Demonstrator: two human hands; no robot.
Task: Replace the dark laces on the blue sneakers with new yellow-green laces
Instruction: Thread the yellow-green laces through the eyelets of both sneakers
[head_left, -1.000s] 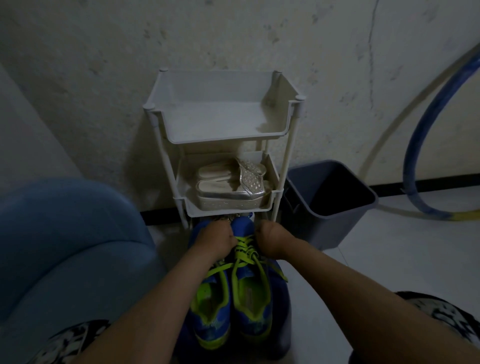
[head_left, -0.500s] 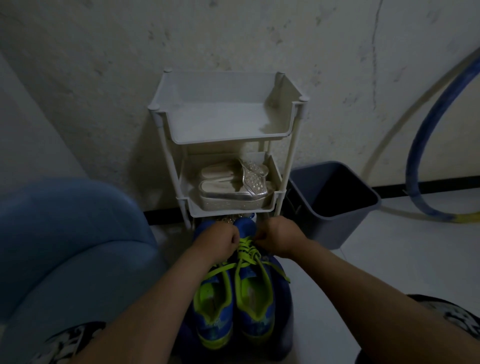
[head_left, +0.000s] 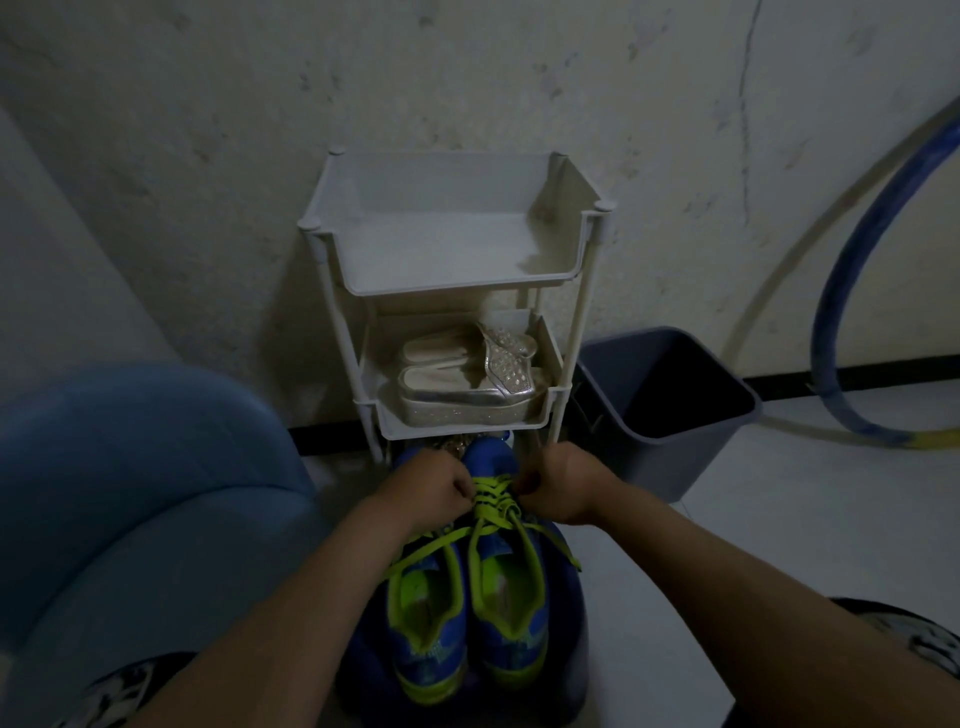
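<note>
Head view: yellow-green flat laces (head_left: 491, 496) are pinched on a blue mesh sneaker (head_left: 511, 587), left hand (head_left: 431, 486) at nine o'clock, right hand (head_left: 563, 488) at three.

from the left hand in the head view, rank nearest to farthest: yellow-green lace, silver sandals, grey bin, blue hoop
1. yellow-green lace, at the fingertips of the left hand.
2. silver sandals, just beyond, on the middle shelf of the white rack.
3. grey bin, on the floor to the right.
4. blue hoop, far right, by the wall.
</note>
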